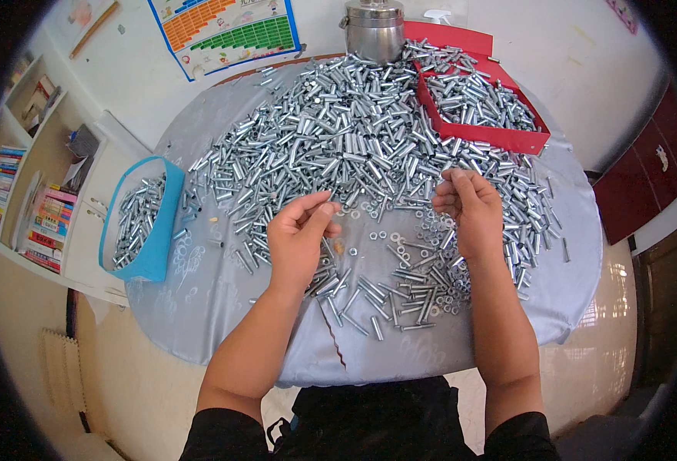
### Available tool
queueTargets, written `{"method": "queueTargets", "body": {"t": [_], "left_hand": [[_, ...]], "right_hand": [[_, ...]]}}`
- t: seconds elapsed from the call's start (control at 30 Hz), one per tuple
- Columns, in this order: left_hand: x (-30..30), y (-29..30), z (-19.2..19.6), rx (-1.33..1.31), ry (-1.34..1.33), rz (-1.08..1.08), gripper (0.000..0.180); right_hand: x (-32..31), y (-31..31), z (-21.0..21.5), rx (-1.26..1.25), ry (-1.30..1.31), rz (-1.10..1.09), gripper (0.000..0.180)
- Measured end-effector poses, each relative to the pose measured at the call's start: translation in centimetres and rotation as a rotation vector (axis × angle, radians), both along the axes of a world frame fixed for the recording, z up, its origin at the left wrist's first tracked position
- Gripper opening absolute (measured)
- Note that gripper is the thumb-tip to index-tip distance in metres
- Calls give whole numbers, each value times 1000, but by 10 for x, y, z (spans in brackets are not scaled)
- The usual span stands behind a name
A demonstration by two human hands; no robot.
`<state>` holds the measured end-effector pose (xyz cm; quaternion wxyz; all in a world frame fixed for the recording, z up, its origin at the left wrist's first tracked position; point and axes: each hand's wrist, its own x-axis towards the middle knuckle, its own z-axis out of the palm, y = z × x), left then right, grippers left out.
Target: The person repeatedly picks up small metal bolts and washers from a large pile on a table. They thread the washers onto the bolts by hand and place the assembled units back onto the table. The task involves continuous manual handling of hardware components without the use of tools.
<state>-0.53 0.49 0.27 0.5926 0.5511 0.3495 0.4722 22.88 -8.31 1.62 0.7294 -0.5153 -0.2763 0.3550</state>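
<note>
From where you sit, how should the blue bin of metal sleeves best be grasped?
Probably by the near rim of the blue bin, from the left hand side: it lies tilted at the table edge, its open mouth faces the pile, and the rim is bare there.

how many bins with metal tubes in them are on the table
2: a blue bin at the table's left edge beside the left hand, and a red bin at the far right beyond the right hand. The heap may hide others.
</note>
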Motion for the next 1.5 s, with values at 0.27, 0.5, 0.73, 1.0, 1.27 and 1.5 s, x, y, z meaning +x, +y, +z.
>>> {"method": "queueTargets", "body": {"t": [0.27,0.5,0.73,1.0,1.27,1.5], "left_hand": [[2,-5,-1,692,451,-199,19],[21,-22,-13,1227,716,-535,29],[21,-27,-7,1149,748,-528,23],[19,-25,-11,1021,685,-313,18],[16,-19,-16,161,109,-229,30],[15,-17,-8,2,-36,-224,35]], "right_hand": [[-1,0,-1,-35,-14,16,24],[2,-2,2,-53,-49,-11,24],[5,-2,1,-27,-97,-15,24],[8,5,-17,-41,-1106,-243,13],[-1,6,-25,-222,-1598,-173,14],[-3,5,-15,-359,-1469,-97,11]]}}
